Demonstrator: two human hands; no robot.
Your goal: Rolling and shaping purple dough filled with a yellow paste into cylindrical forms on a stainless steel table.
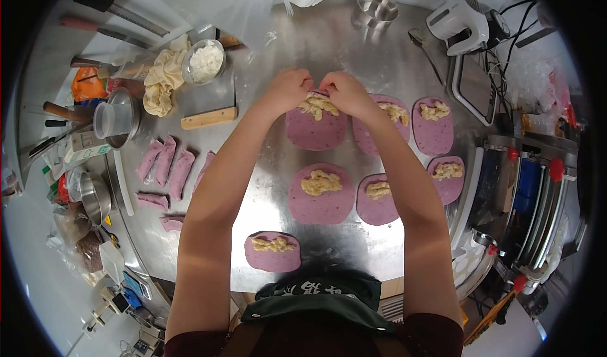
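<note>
Both my arms reach across the steel table to a flat purple dough sheet (316, 134) with a heap of pale yellow, lumpy filling (318, 108) near its far edge. My left hand (291, 86) pinches that far edge at its left corner. At the right corner, the fingers of my right hand (344, 93) are closed on the same edge, which is lifted a little toward the filling. More purple sheets topped with filling lie around it: one nearer me (321, 206), several to the right, partly behind my right forearm, and a small one (273, 261) by the front edge.
Several rolled purple dough pieces (165, 160) lie at the left. Beyond them are a wooden-handled scraper (209, 118), a bowl of white crumbly stuff (205, 62) and a cream cloth (165, 72). Metal rings (377, 11), a spoon (427, 52), a hand mixer (460, 22) and a roller machine (537, 199) stand far and right.
</note>
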